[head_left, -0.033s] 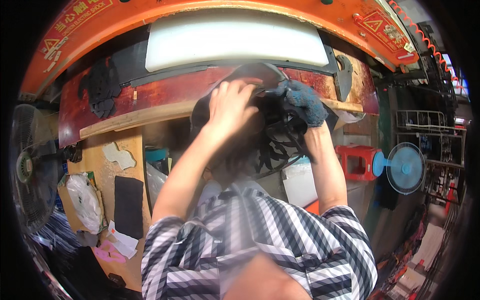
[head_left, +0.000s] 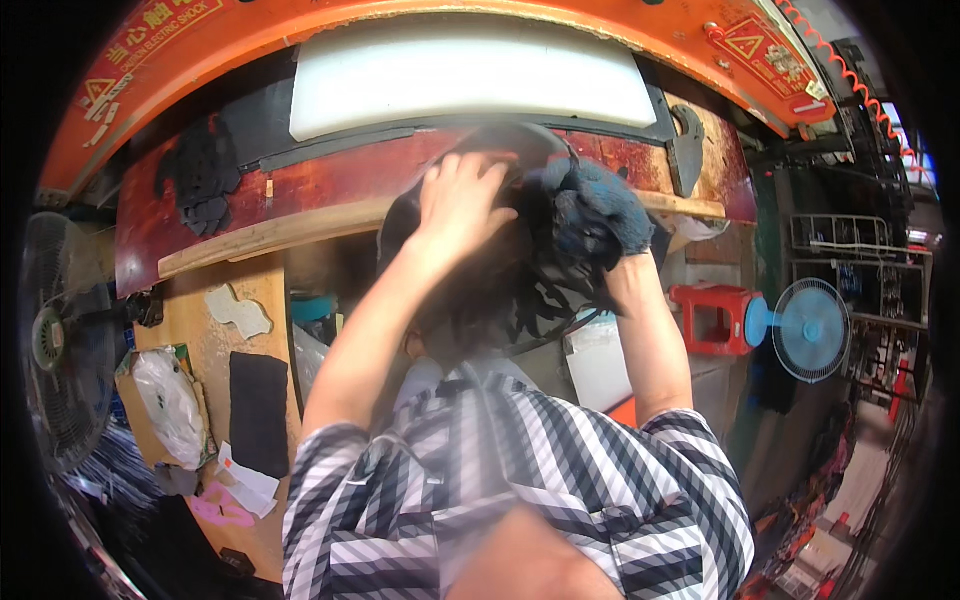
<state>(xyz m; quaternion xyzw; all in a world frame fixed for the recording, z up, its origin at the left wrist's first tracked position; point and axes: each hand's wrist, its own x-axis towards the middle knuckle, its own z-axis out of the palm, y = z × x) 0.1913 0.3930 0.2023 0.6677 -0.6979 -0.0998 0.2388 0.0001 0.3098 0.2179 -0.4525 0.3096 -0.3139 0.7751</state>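
A shiny black flexible sheet (head_left: 398, 222) with cut-out gaps and dangling strips hangs over the bench's front edge, before my body. My bare left hand (head_left: 462, 205) lies on its upper left part, fingers a little bent and thumb held apart. To the right, my right hand (head_left: 600, 208), in a blue-grey knit glove, is closed around the bunched sheet. Several loose black strips (head_left: 545, 300) droop below that glove. The sheet's middle is dark and smeared by motion, so its exact shape cannot be made out.
A white cutting slab (head_left: 470, 78) lies beneath an orange machine frame (head_left: 400, 22). Black pieces (head_left: 200, 175) are heaped at the bench's left; a curved dark piece (head_left: 686, 150) is at its right. A red stool (head_left: 712, 318) and blue fan (head_left: 810, 330) stand rightward.
My right glove has turned and gathered more of the black strips under it. My left fingers have spread slightly on the sheet, and the loose strips have shifted.
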